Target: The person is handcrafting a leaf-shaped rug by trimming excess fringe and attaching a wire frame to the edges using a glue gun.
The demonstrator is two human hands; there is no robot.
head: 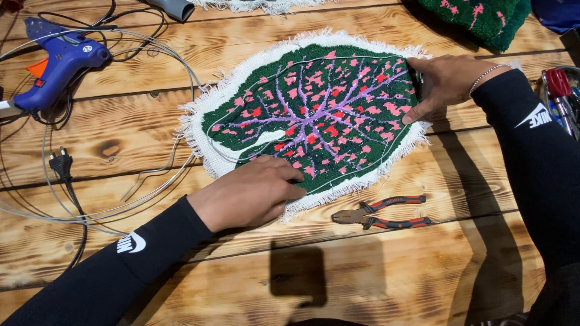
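At the centre of the frame, one leaf-shaped tufted rug point(314, 111) lies flat on the wooden table point(386, 278), dark green with pink and red flecks, purple veins and a white fringed border. Its long axis runs from the lower left toward the upper right, the notched end at the left and the broader end at the right. A thin grey wire point(338, 60) follows the outline of the green part. The left hand point(251, 193) rests on the lower edge of the rug, fingers curled and pressing down on the wire there, grasping nothing else. The right hand point(444, 81) presses the right edge, thumb stretched onto the pile, fingers bent over the border. One pair of red-handled pliers point(380, 214) lies just below the rug, jaws pointing left. One blue glue gun point(57, 66) sits in the upper left among loops of loose wire point(121, 205).
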